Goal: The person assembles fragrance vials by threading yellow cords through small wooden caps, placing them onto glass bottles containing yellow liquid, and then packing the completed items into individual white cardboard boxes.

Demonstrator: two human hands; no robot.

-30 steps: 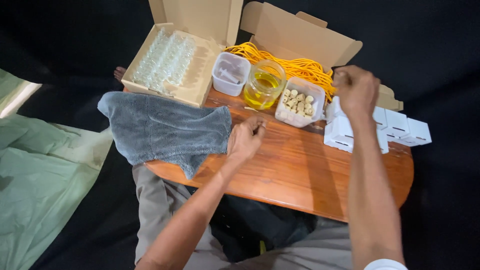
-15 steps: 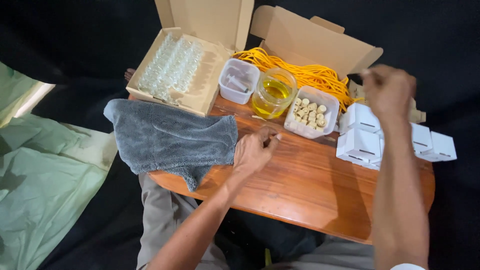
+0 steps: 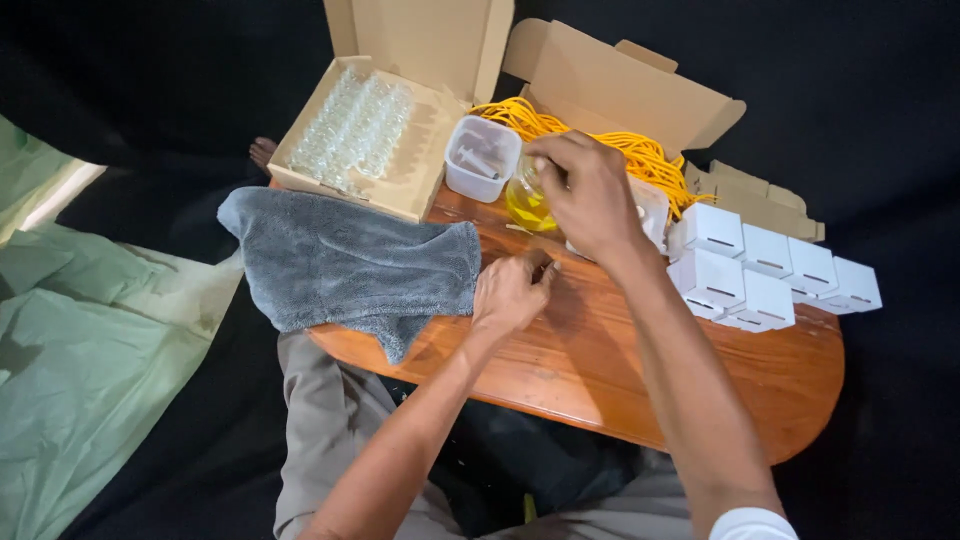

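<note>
A: Black cloth all round, and a rounded wooden table (image 3: 620, 380) across the lap of a seated person. What are the hands at?

B: The left hand (image 3: 512, 292) rests on the wood at the table's middle, fingers curled in against the thumb as if pinching something small; what it grips I cannot tell. The right hand (image 3: 588, 192) hangs at one o'clock from it, fingers bunched and pointing down over the jar of yellow liquid (image 3: 524, 203); whether it holds anything is hidden

A: Was it there half a second ago?

B: No, it was raised far out at three o'clock, above the white boxes (image 3: 765, 270). It has swung in over the jar and now covers most of the tray behind it. The left hand has barely shifted

A: And round about?

B: At nine o'clock a grey towel (image 3: 345, 262) drapes over the table edge. At eleven, an open carton of clear glass vials (image 3: 352, 130); beside the jar, a small white tub (image 3: 482, 158); at twelve, yellow cord (image 3: 610, 145) in a second carton
</note>
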